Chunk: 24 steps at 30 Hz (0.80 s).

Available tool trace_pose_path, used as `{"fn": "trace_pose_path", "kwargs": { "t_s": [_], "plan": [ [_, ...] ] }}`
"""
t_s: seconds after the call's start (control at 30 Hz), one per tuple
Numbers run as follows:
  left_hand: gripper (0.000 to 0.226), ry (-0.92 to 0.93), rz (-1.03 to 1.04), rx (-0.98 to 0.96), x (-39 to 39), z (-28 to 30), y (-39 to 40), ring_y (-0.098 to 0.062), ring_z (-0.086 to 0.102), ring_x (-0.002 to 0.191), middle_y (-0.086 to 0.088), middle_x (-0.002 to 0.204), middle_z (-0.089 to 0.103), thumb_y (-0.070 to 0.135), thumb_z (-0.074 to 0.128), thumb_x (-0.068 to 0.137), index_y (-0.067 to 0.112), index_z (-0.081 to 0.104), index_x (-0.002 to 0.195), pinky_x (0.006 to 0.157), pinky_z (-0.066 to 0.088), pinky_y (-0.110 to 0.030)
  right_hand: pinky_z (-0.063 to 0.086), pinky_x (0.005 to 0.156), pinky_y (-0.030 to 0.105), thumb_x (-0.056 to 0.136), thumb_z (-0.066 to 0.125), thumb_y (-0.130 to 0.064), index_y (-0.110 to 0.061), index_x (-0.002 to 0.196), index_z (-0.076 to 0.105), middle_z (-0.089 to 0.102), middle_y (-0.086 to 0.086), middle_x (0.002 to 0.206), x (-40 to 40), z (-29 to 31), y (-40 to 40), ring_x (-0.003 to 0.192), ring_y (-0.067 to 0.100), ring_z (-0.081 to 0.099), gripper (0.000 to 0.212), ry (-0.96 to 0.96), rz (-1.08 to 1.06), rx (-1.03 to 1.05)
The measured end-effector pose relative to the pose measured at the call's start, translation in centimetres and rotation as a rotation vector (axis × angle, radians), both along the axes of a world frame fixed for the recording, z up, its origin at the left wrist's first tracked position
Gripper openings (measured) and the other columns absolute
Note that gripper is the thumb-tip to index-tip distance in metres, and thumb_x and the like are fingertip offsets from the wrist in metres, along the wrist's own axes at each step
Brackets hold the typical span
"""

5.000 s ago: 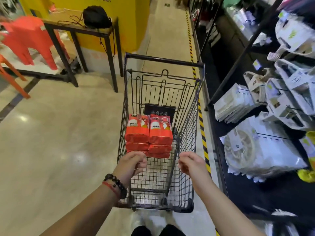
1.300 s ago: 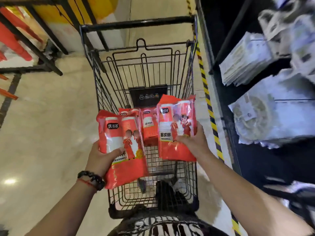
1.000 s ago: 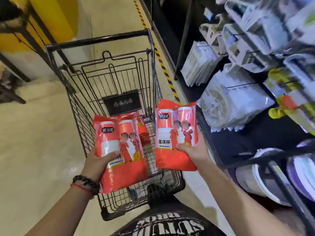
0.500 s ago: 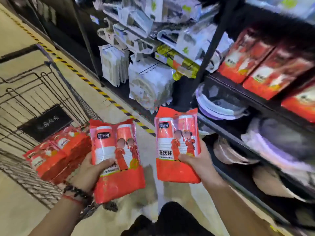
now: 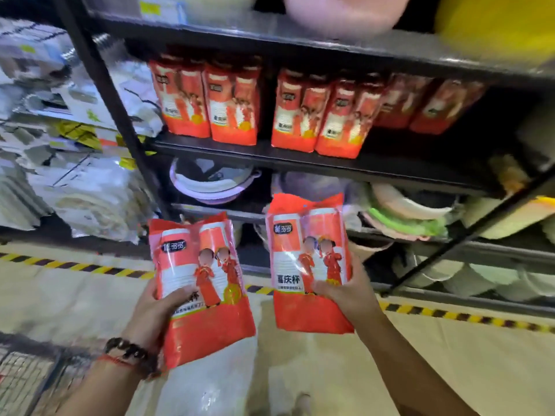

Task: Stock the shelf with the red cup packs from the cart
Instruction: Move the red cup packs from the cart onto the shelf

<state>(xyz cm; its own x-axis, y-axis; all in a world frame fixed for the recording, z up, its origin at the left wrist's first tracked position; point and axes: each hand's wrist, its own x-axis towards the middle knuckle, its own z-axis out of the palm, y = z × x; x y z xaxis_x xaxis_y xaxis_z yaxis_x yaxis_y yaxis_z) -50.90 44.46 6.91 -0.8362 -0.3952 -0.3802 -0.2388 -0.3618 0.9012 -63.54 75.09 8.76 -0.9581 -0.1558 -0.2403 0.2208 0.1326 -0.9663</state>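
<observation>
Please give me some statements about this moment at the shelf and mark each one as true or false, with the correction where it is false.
1. Each hand holds one red cup pack. True: the left hand grips one red pack and the right hand grips another red pack.
2. The shelf board with red packs has none on it yet. False: a row of red packs already stands upright there.
3. The held packs rest on the shelf. False: both are in the air, in front of and below that board.
4. The left wrist wears a dark bead bracelet. True.
5. A yellow and black striped line runs along the floor by the shelving. True.
</observation>
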Motion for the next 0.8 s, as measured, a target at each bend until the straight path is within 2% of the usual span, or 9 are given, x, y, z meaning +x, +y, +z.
{"fn": "trace_pose_path", "kwargs": {
  "t_s": [0.07, 0.13, 0.17, 0.27, 0.3, 0.47, 0.57, 0.7, 0.8],
  "plan": [
    [0.067, 0.012, -0.031, -0.008, -2.8, 0.2, 4.8, -0.022, 0.073, 0.069, -0.016, 0.092, 0.075, 0.031, 0.092, 0.045, 0.011, 0.064, 0.102, 0.059, 0.060, -0.033, 0.055, 0.070, 0.019, 0.062, 0.086, 0.010, -0.024, 0.128, 0.053, 0.075, -0.017, 0.097, -0.8, 0.0, 5.3, 0.089, 0.004, 0.072, 0.081, 0.009, -0.076, 0.020],
    [0.046, 0.029, -0.081, 0.004, -5.3, 0.3, 9.1, -0.021, 0.073, 0.067, -0.020, 0.096, 0.073, 0.012, 0.082, 0.059, 0.011, 0.064, 0.102, 0.056, 0.059, -0.031, 0.059, 0.083, 0.036, 0.060, 0.089, 0.003, -0.031, 0.128, 0.054, 0.075, -0.016, 0.104, -1.4, 0.0, 10.3, 0.096, 0.007, 0.072, 0.083, 0.007, -0.139, 0.036],
    [0.053, 0.029, -0.122, 0.010, -6.4, 0.5, 11.0, -0.024, 0.074, 0.070, -0.021, 0.099, 0.073, 0.013, 0.085, 0.056, 0.011, 0.065, 0.105, 0.058, 0.059, -0.034, 0.057, 0.088, 0.042, 0.060, 0.090, 0.002, -0.036, 0.123, 0.056, 0.074, -0.016, 0.105, -1.6, 0.1, 12.5, 0.097, 0.007, 0.072, 0.081, 0.006, -0.171, 0.045],
    [0.093, 0.026, -0.208, -0.001, -9.3, 0.8, 15.6, -0.032, 0.074, 0.081, -0.016, 0.099, 0.075, 0.037, 0.097, 0.029, 0.012, 0.065, 0.113, 0.065, 0.060, -0.041, 0.057, 0.090, 0.046, 0.056, 0.092, -0.004, -0.039, 0.115, 0.057, 0.074, -0.018, 0.104, -1.9, 0.7, 18.1, 0.095, 0.008, 0.072, 0.077, 0.023, -0.272, 0.090],
    [0.094, 0.026, -0.225, -0.002, -10.3, 0.9, 16.8, -0.036, 0.073, 0.085, -0.017, 0.102, 0.075, 0.036, 0.096, 0.030, 0.013, 0.064, 0.116, 0.068, 0.060, -0.044, 0.058, 0.089, 0.047, 0.055, 0.093, -0.009, -0.040, 0.115, 0.057, 0.074, -0.016, 0.104, -1.9, 0.9, 19.6, 0.094, 0.009, 0.072, 0.076, 0.028, -0.298, 0.119],
    [0.078, 0.047, -0.305, 0.003, -15.0, 1.7, 21.1, -0.039, 0.072, 0.091, -0.017, 0.105, 0.074, 0.028, 0.090, 0.039, 0.017, 0.065, 0.113, 0.077, 0.059, -0.050, 0.060, 0.083, 0.044, 0.058, 0.093, -0.011, -0.038, 0.116, 0.056, 0.073, -0.009, 0.106, -2.9, 1.3, 24.9, 0.093, 0.012, 0.072, 0.074, 0.034, -0.417, 0.158],
    [0.077, 0.057, -0.321, -0.005, -17.9, 2.1, 22.1, -0.039, 0.071, 0.096, -0.016, 0.107, 0.074, 0.027, 0.088, 0.043, 0.018, 0.063, 0.116, 0.085, 0.056, -0.056, 0.060, 0.083, 0.048, 0.043, 0.092, -0.031, -0.032, 0.124, 0.054, 0.072, -0.005, 0.109, -4.6, 1.5, 26.1, 0.095, 0.018, 0.072, 0.090, 0.017, -0.461, 0.153],
    [0.070, 0.075, -0.340, -0.010, -22.2, 2.0, 22.5, -0.031, 0.073, 0.085, -0.015, 0.103, 0.075, 0.015, 0.089, 0.046, 0.017, 0.064, 0.111, 0.073, 0.061, -0.045, 0.060, 0.080, 0.042, 0.036, 0.086, -0.042, -0.028, 0.127, 0.053, 0.071, -0.005, 0.110, -8.0, 2.3, 26.6, 0.096, 0.018, 0.072, 0.098, 0.050, -0.493, 0.149],
    [0.071, 0.093, -0.363, 0.019, -26.0, 2.1, 22.6, -0.033, 0.072, 0.088, -0.015, 0.103, 0.075, 0.017, 0.088, 0.047, 0.017, 0.064, 0.113, 0.078, 0.059, -0.049, 0.059, 0.074, 0.035, 0.040, 0.090, -0.038, -0.029, 0.125, 0.053, 0.071, -0.008, 0.106, -11.0, 3.2, 26.7, 0.092, 0.012, 0.072, 0.093, 0.078, -0.527, 0.144]
  ]
}}
